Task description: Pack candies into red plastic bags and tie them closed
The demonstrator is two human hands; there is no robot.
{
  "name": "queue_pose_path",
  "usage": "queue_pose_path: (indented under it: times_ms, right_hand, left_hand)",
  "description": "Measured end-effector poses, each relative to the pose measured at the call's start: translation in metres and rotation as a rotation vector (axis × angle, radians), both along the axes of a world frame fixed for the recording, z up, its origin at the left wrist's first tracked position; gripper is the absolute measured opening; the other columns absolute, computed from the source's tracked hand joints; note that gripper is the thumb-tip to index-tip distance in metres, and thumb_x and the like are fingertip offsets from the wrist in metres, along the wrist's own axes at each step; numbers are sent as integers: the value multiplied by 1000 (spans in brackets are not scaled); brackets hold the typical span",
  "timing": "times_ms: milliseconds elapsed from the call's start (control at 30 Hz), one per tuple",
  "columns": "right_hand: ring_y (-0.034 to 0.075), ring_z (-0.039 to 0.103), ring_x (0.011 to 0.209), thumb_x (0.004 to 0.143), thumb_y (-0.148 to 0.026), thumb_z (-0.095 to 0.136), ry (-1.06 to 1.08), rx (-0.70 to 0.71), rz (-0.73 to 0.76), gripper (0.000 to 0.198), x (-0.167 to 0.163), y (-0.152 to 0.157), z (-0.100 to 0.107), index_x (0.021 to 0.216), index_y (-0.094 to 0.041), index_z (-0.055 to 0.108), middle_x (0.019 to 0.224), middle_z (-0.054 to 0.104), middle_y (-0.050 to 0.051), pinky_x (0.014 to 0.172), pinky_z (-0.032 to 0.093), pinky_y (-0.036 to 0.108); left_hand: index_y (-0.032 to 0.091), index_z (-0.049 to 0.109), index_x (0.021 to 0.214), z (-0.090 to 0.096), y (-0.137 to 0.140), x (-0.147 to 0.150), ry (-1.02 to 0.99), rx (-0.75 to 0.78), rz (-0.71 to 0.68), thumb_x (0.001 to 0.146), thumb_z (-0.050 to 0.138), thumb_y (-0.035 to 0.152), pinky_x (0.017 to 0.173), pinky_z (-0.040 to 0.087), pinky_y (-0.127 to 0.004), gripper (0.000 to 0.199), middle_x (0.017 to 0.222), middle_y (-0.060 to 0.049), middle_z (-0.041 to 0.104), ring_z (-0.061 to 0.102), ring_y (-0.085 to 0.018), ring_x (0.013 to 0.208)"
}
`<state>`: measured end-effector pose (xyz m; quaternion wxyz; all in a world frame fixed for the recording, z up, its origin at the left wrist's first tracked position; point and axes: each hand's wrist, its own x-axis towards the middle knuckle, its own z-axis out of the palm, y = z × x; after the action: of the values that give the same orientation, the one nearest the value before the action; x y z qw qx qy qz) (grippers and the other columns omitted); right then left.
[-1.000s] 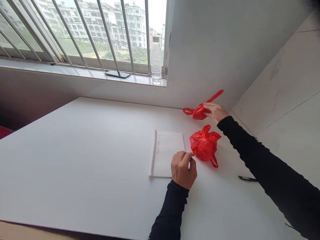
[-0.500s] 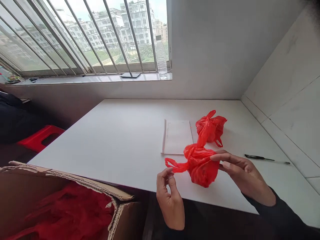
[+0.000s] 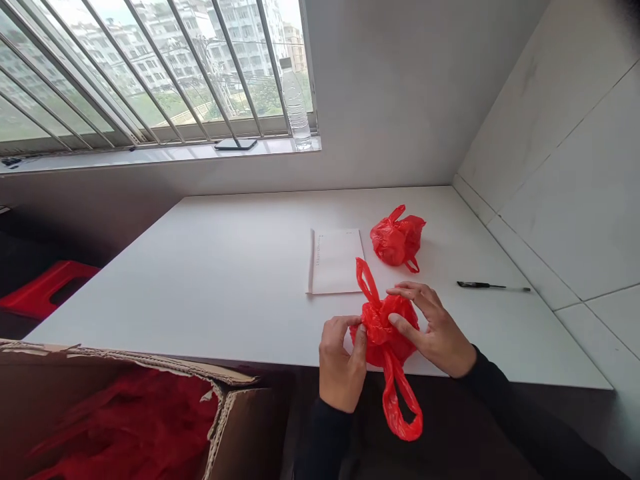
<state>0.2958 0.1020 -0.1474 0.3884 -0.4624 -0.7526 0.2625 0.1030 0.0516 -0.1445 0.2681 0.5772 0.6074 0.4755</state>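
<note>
A bunched red plastic bag [image 3: 380, 323] sits at the front edge of the white table, gathered at its middle. One handle loop points up and away; the other hangs over the table edge. My left hand [image 3: 343, 360] pinches the bag's left side between thumb and fingers. On its right, my right hand [image 3: 435, 327] rests thumb and fingers around the bag, gripping it. What the bag contains is hidden. Farther back lies a second bunched red plastic bag [image 3: 399, 237], apart from both hands.
A pale notebook [image 3: 336, 261] lies mid-table, with a black pen [image 3: 480, 285] at the right. An open cardboard box [image 3: 245, 427] holding red material stands at lower left. A red stool [image 3: 47, 287] is beyond it. A bottle [image 3: 296, 110] and a phone [image 3: 235, 144] rest on the windowsill.
The near bag has turned, so one loop hangs toward me. My left hand has shifted from a handle loop to the bag's side. The view has swung slightly right.
</note>
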Motion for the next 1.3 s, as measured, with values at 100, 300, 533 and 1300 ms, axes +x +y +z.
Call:
queue_pose_path:
  times_ms: [100, 300, 533, 1300]
  right_hand:
    - [31, 47, 126, 95, -40, 62, -62, 63, 56, 32, -2, -5, 0, 126, -34, 61, 134, 52, 7, 108, 41, 56]
    - [28, 57, 104, 98, -36, 56, -46, 65, -46, 12, 2, 2, -2, 92, -27, 62, 104, 63, 6, 91, 49, 48]
    - [30, 52, 119, 98, -35, 55, -38, 114, -99, 19, -4, -2, 10, 116, -29, 59, 123, 59, 7, 102, 43, 52]
    - [27, 59, 114, 97, -38, 61, -126, 124, 49, 23, -17, -14, 20, 118, -30, 61, 117, 64, 3, 121, 18, 59]
  left_hand:
    - [22, 69, 98, -3, -5, -1, -40, -26, 53, 95, 57, 32, 84, 54, -36, 17, 96, -6, 72, 67, -21, 92]
    - [21, 66, 93, -5, -6, -15, -128, -61, 193, 96, 55, 41, 73, 54, -30, 23, 86, -3, 71, 67, -18, 80]
    - [28, 55, 132, -2, -10, -19, -68, 60, 168, 96, 56, 33, 97, 51, -39, 36, 130, -8, 60, 59, -22, 116]
    - [29, 60, 128, 6, -17, -18, 198, 203, -75, 92, 64, 27, 105, 46, -41, 36, 134, -7, 54, 49, -23, 127]
